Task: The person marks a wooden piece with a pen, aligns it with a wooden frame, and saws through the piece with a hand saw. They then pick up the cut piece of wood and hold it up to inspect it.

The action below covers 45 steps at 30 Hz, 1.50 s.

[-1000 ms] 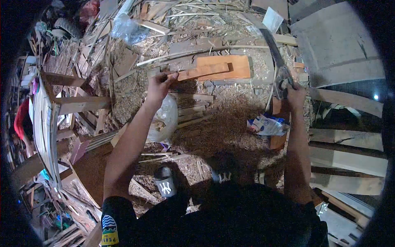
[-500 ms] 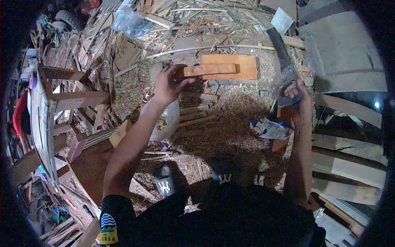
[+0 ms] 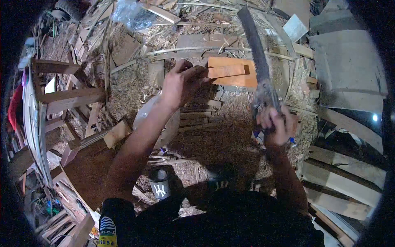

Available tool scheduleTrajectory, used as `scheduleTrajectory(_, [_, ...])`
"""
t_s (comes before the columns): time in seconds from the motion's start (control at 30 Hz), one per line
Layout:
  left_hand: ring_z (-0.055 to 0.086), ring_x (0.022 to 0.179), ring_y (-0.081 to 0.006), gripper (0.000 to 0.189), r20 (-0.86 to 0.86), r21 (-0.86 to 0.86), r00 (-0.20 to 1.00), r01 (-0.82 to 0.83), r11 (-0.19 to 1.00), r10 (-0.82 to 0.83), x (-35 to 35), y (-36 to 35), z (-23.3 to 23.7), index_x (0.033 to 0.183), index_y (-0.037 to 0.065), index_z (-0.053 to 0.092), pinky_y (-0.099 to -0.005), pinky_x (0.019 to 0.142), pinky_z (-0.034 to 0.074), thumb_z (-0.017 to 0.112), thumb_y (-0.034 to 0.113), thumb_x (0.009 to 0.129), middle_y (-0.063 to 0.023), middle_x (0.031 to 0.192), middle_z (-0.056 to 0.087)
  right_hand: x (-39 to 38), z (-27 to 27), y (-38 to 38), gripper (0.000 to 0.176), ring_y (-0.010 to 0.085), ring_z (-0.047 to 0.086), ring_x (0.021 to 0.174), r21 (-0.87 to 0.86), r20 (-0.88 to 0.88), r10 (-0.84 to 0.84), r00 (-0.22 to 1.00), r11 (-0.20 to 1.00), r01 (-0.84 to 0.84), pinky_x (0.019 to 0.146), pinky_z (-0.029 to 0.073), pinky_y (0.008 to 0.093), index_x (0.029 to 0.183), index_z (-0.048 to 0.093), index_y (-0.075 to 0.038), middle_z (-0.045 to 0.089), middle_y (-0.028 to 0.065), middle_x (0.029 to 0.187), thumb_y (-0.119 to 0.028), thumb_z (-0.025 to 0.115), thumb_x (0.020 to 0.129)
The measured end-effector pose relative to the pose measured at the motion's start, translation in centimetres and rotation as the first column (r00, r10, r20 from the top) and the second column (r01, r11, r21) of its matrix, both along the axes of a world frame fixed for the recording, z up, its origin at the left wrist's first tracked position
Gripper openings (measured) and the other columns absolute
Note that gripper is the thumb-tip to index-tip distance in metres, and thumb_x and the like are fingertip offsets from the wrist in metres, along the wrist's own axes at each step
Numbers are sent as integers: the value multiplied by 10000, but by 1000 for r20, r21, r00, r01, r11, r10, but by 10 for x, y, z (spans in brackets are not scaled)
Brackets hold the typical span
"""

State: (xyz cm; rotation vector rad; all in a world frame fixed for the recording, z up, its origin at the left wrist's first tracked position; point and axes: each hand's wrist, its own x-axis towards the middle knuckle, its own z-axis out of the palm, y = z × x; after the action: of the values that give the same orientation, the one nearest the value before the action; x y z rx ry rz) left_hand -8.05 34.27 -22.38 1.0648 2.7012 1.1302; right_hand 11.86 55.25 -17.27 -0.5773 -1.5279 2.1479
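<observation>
My left hand [image 3: 181,82] is closed around the left end of a short wooden block [image 3: 228,71]. The block lies over a flat orange-brown board [image 3: 230,61] on the ground. In my right hand [image 3: 276,123] is the handle of a handsaw, gripped with the fingers wrapped through it. The dark toothed saw blade [image 3: 256,49] points up and away, just right of the block and apart from it. Part of the board's right end is behind the saw.
Wood shavings and offcuts cover the ground. A clear plastic bag [image 3: 131,16] lies at the far left, another [image 3: 154,119] below my left forearm. Timber frames [image 3: 74,99] stand left; stacked planks [image 3: 341,173] lie right. My slippers [image 3: 160,187] show below.
My right hand has brought the saw left, its blade swinging up beside the block. My left hand has closed further on the block, which has shifted slightly right.
</observation>
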Motion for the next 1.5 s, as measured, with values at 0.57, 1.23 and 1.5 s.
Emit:
scheduleTrajectory(0.57, [669,854,-310,299,100,70,993,52,996,-59,-6,-2,-2,1034,93,739,-395,784,542,783,246,781,-128,970,682,78,-47,-25,456,286,504,1136,881,331,-34,943,369,-296,978,432,424,1332,441,13,452,229,1274,-148,628,949])
scheduleTrajectory(1.23, [668,848,-295,289,108,81,993,33,996,-41,-5,0,-3,1026,91,749,-382,762,541,793,215,769,-111,978,689,62,-50,-27,448,358,564,1039,991,133,3,991,35,-133,892,482,456,1320,456,-33,517,242,1244,-66,648,916])
scheduleTrajectory(1.5, [661,867,-286,290,23,67,999,38,997,-40,-5,0,-4,1030,102,747,-388,770,532,792,208,764,-96,991,691,103,-64,-25,405,202,572,951,820,554,7,832,168,-547,769,518,345,1289,465,-1,483,167,1249,-237,567,975])
